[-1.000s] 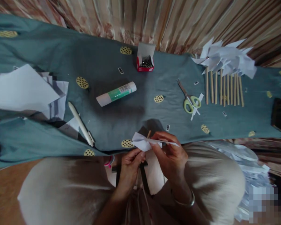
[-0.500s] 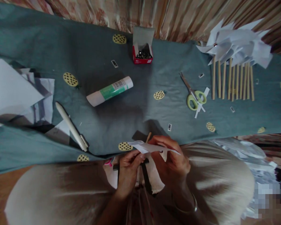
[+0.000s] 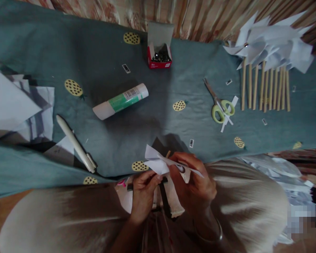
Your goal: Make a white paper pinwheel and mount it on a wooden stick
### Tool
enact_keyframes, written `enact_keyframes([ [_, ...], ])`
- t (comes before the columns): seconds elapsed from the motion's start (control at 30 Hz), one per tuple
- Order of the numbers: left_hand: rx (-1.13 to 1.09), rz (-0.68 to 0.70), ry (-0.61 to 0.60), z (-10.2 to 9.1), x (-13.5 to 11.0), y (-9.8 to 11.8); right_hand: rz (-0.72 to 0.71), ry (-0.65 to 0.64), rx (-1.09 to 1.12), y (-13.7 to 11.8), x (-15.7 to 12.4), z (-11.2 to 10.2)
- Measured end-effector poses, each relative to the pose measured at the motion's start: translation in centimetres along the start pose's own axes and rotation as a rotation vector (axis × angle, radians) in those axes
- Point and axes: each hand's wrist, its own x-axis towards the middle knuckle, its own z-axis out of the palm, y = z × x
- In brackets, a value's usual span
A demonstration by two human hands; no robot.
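A white paper pinwheel (image 3: 158,166) is held between my two hands, close to the table's near edge. My left hand (image 3: 142,193) pinches its lower edge with thumb and fingertips. My right hand (image 3: 197,182) is closed around its right side, and paper hides part of those fingers. The tip of a thin wooden stick (image 3: 168,154) pokes out behind the paper. Whether the stick is fixed to the paper I cannot tell.
On the green cloth (image 3: 147,128) lie a glue stick (image 3: 121,102), green-handled scissors (image 3: 219,107) over paper scraps, and a white pen-shaped tool (image 3: 75,142). A red box (image 3: 159,63) of shiny tacks stands open. Paper sheets (image 3: 10,102) lie left; several pinwheels on sticks (image 3: 274,49) lie right.
The pinwheel has turned in my hands; its left blades now spread apart, one pointing up. Both hands stay nearly in place. The view has shifted slightly.
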Motion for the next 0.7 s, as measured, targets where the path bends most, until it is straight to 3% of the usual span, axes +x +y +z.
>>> enact_keyframes([
  [0.2,0.039,0.036,-0.053,-0.62,0.33,-0.94,-0.025,-0.038,0.041,-0.15,-0.04,0.01],
  [0.7,0.087,-0.006,0.006,-0.8,0.41,-0.94,-0.021,-0.022,0.05,0.18,-0.22,0.0],
])
